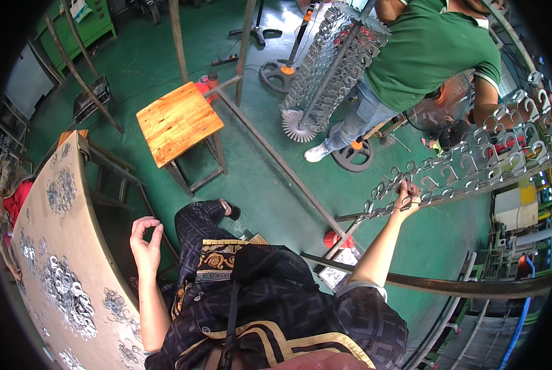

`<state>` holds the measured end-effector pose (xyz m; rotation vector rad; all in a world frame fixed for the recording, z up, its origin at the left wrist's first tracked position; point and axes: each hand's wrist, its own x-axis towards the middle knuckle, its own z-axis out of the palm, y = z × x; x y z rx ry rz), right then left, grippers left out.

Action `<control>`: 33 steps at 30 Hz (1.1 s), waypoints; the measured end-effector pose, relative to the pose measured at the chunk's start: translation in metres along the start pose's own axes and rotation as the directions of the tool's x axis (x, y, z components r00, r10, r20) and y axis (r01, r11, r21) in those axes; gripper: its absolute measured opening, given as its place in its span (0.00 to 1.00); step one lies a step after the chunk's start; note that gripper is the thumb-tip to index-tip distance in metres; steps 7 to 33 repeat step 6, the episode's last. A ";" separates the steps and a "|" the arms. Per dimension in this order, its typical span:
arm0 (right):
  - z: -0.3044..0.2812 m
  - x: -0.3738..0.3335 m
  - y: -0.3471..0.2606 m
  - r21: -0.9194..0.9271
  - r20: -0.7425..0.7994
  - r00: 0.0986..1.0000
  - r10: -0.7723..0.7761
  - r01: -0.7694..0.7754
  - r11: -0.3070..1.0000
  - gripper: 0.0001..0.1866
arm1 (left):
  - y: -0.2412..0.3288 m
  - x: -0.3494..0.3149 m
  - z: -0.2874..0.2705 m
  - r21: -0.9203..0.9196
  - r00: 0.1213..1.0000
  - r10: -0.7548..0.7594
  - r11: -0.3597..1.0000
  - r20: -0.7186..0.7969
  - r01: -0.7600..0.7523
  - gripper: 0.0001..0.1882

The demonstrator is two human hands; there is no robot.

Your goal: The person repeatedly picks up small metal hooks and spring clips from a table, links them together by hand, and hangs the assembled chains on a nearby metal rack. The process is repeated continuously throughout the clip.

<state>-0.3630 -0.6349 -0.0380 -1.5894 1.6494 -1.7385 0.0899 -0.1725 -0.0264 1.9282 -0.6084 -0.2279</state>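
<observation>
My right hand (407, 196) reaches out to the right, its fingers closed around a metal hook at the near end of a long rack of curved hooks (467, 163). The hooks sit in rows along a slanting bar. My left hand (146, 243) is raised beside the tan table (112, 246), its fingers curled and the thumb close to the index finger. Whatever it may pinch is too small to make out. Loose heaps of small metal rings or hooks (66, 296) lie on that table.
A wooden stool (180, 123) stands ahead, beside a metal frame bar (276, 157). Across the rack, a person in a green shirt (433, 52) stands near a hanging cylinder of hooks (331, 68) and a fan (442, 102). A red container (337, 239) sits under the frame.
</observation>
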 end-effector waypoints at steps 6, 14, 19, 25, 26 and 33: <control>0.005 0.009 0.009 -0.150 0.003 0.999 0.033 -0.033 0.988 0.18 | -0.005 0.002 0.003 0.019 1.000 -0.011 1.000 0.021 0.011 0.05; 0.005 0.009 0.009 -0.150 0.003 0.999 0.033 -0.033 0.988 0.18 | -0.005 0.002 0.003 0.019 1.000 -0.011 1.000 0.021 0.011 0.05; 0.005 0.009 0.009 -0.150 0.003 0.999 0.033 -0.033 0.988 0.18 | -0.005 0.002 0.003 0.019 1.000 -0.011 1.000 0.021 0.011 0.05; 0.005 0.009 0.009 -0.150 0.003 0.999 0.033 -0.033 0.988 0.18 | -0.005 0.002 0.003 0.019 1.000 -0.011 1.000 0.021 0.011 0.05; 0.005 0.009 0.009 -0.150 0.003 0.999 0.033 -0.033 0.988 0.18 | -0.005 0.002 0.003 0.019 1.000 -0.011 1.000 0.021 0.011 0.05; 0.005 0.009 0.009 -0.150 0.003 0.999 0.033 -0.033 0.988 0.18 | -0.005 0.002 0.003 0.019 1.000 -0.011 1.000 0.021 0.011 0.05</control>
